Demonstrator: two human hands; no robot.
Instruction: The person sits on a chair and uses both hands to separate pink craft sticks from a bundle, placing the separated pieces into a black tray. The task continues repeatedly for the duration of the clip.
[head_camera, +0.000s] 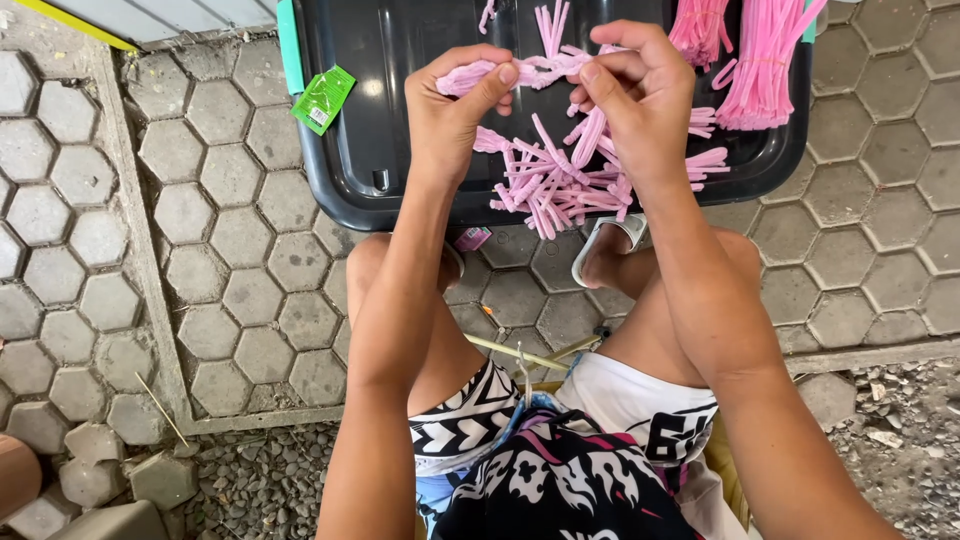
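My left hand (455, 105) and my right hand (630, 95) hold a twisted strand of pink pipe cleaners (535, 68) between them, above a black plastic lid (345, 160) lying on the ground. The left thumb and fingers pinch one end, the right fingers pinch the other. More short pink pipe cleaner pieces (560, 185) lie in a loose pile on the lid under my hands. Longer pink bundles (760, 70) rest at the lid's upper right.
A green sachet (322, 98) lies at the lid's left edge on grey hexagonal paving (210, 270). My knees and a sandalled foot (605, 255) are just below the lid. Gravel and loose stones (250, 480) border the paving at the bottom.
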